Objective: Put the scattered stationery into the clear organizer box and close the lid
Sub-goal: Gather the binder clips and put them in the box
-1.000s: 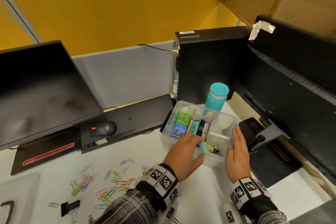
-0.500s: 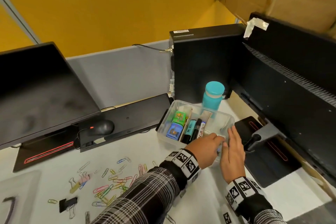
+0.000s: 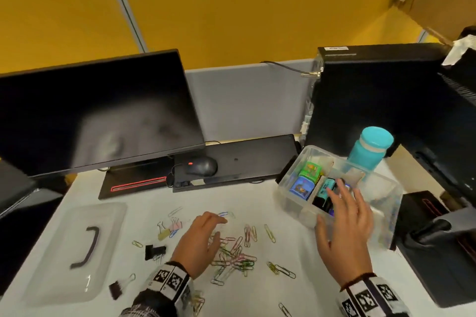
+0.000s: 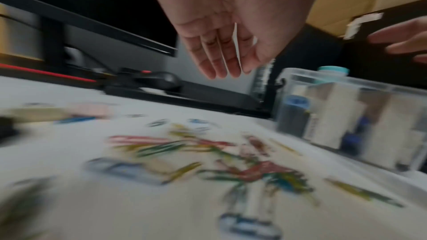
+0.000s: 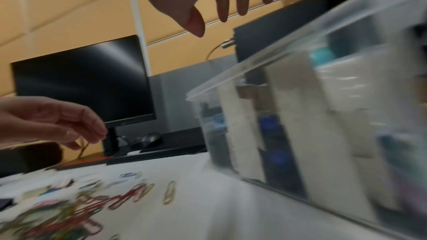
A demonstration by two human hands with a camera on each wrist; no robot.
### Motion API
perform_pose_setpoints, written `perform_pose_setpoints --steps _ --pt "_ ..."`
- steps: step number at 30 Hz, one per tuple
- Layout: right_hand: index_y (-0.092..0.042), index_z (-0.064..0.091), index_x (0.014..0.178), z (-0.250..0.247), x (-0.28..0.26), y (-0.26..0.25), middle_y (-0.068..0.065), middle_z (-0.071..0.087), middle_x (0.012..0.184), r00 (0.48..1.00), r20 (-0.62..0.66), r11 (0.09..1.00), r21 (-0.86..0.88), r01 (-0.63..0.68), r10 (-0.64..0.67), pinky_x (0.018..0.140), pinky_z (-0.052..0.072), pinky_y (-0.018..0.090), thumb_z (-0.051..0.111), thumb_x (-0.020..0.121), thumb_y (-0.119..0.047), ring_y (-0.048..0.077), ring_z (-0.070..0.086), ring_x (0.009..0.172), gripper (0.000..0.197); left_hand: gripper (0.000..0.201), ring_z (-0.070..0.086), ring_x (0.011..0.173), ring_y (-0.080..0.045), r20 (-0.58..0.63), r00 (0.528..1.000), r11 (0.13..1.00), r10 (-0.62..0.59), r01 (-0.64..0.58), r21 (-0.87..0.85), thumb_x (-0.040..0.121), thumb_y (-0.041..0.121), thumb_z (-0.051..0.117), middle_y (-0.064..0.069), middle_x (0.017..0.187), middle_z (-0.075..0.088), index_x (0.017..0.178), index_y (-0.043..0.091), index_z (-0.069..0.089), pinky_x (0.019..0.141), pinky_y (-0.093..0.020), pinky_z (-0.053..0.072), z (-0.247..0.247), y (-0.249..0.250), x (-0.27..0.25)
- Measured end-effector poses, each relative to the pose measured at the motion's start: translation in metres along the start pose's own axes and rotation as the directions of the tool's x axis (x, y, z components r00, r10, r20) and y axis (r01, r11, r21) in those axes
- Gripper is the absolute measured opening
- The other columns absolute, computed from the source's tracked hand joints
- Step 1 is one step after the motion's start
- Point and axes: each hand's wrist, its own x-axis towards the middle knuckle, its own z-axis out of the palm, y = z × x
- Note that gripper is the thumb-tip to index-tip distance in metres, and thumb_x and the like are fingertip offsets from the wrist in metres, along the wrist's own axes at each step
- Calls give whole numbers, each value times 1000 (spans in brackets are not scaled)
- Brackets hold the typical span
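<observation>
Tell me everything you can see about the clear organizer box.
The clear organizer box looks like see-through plastic, rectangular, lidless and upright on the white desk, split by dividers. Inside sit green and blue printed blocks and upright markers. A teal bottle stands just behind it. The right hand hovers over its near edge; contact is unclear.

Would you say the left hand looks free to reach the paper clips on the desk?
Probably yes: the left hand hovers open right over the paper clips, with nothing between them.

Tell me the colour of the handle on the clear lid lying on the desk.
Dark, black or near it: the handle on the lid. Head view shows it best.
</observation>
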Motion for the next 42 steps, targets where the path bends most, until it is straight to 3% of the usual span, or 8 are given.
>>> perform_pose_setpoints --steps 6,13,19,26,30,37,39,42 --pt "-23 54 119 64 -19 -75 -4 49 134 903 240 930 184 319 -357 111 26 34 36 89 -31 19 32 134 35 28 42 100 3 -27 974 974 -224 225 28 91 20 52 14 116 50 115 34 53 86 -12 39 -34 -88 -67" --pt "-21 46 130 162 -24 -166 -5 46 130 711 553 900 289 325 -434 95 41 22 26 93 -38 12 47 117 45 36 47 107 -9 76 971 971 -227 220 90 88 26 58 9 121 49 124 25 53 89 -19 40 -59 -138 -85" --pt "-20 39 139 220 -7 -219 5 42 134 717 675 984 138 109 -174 101 41 35 43 96 -31 23 43 123 44 47 45 115 -14 219 948 963 -231 191 189 86 34 59 6 127 46 131 26 46 96 -27 41 -60 -161 -66" --pt "-15 66 89 232 -15 -227 -1 55 111 767 623 981 189 43 -154 84 43 25 50 90 -17 16 53 99 16 39 46 111 -14 204 967 983 -152 127 133 87 31 57 5 119 49 125 25 50 93 -26 41 -63 -178 -64" --pt "-20 63 102 206 -19 -220 -2 63 106 813 580 773 497 -395 42 85 44 18 53 92 -16 14 59 100 15 37 49 101 -4 134 980 982 -149 162 -96 84 34 63 11 111 49 120 29 53 90 -16 41 -75 -186 -68" --pt "-6 45 72 181 -26 -231 20 65 74 625 753 247 579 -777 205 73 57 45 52 90 1 33 69 73 21 30 56 95 5 75 972 868 -221 232 -440 78 20 74 7 104 56 104 29 62 79 -7 48 -88 -189 -64" --pt "-7 42 78 184 -33 -239 16 57 70 593 783 346 512 -786 188 59 58 36 49 91 -1 27 64 62 16 27 58 95 3 51 965 832 -259 249 -495 78 16 75 4 104 57 101 25 64 81 -10 50 -89 -188 -63" --pt "-10 42 88 196 -41 -243 5 49 70 665 736 776 344 -528 127 47 45 26 41 95 -16 16 49 53 9 23 60 98 -10 4 918 704 -396 306 -641 77 7 75 -4 105 56 95 18 67 80 -13 52 -91 -191 -64"
